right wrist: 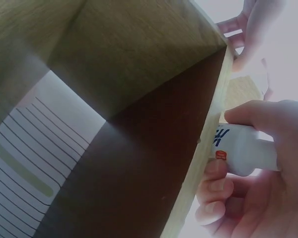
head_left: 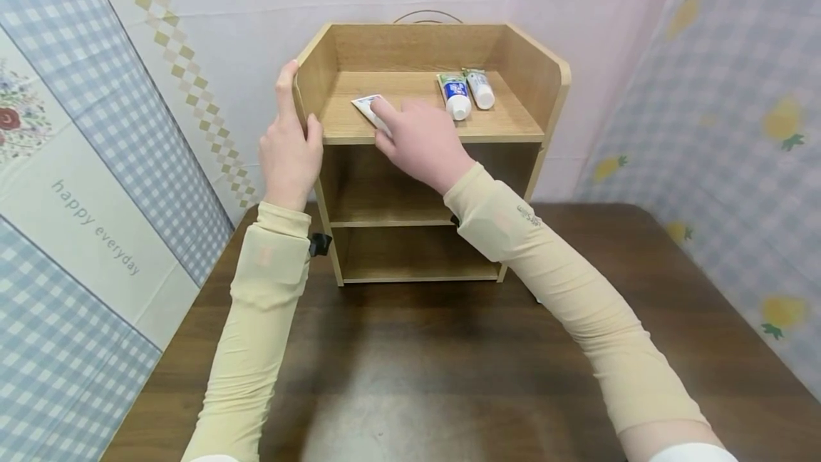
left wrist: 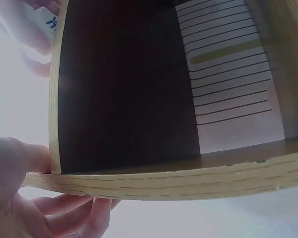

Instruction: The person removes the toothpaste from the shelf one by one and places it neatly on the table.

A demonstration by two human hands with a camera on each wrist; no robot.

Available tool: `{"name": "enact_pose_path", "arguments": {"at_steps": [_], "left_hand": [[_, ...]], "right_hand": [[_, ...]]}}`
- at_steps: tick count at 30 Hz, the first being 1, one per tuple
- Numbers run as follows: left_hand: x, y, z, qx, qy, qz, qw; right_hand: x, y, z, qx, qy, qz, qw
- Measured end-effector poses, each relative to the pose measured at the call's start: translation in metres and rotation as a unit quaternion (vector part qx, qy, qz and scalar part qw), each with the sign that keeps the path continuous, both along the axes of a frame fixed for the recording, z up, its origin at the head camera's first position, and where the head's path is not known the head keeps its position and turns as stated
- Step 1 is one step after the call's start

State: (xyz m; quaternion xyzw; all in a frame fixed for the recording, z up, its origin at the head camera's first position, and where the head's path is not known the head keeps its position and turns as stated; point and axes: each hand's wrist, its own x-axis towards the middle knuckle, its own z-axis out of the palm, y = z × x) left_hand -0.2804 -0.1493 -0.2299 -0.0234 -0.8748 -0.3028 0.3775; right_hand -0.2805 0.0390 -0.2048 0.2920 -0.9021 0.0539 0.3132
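Observation:
A small wooden shelf unit (head_left: pixel 417 48) stands at the back of the table. My left hand (head_left: pixel 288 155) grips its left side panel (head_left: pixel 316 80), thumb on the inner side and fingers on the outer, as the left wrist view also shows. Over the front left of the top board, my right hand (head_left: pixel 423 140) holds a white tube (right wrist: pixel 238 146) with blue lettering and a white cap. Its flat end (head_left: pixel 367 103) points to the back left. To the right on the same board lie a blue-and-white tube (head_left: pixel 456 95) and a white-and-green tube (head_left: pixel 479 88), caps toward me.
Below the top board are two lower compartments, with a middle shelf (head_left: pixel 391 223) between them. A raised back board and side walls enclose the top. The dark brown table (head_left: pixel 410 348) extends in front. Patterned cloth (head_left: pixel 725 127) hangs around it.

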Motion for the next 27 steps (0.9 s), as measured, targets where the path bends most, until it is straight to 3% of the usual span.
{"name": "enact_pose_path", "arguments": {"at_steps": [12,18,27], "left_hand": [[0.0,0.0,0.001,0.002,-0.009,0.002,1.0],[0.001,0.0,0.001,0.004,-0.008,0.003,1.0],[0.0,0.001,0.0,0.006,-0.004,0.001,1.0]], "right_hand": [[0.013,0.005,-0.006,-0.011,0.024,0.016,0.9995],[0.015,0.007,-0.009,-0.001,0.034,0.019,0.9992],[0.015,0.011,-0.018,-0.027,0.058,0.027,0.9976]]}}
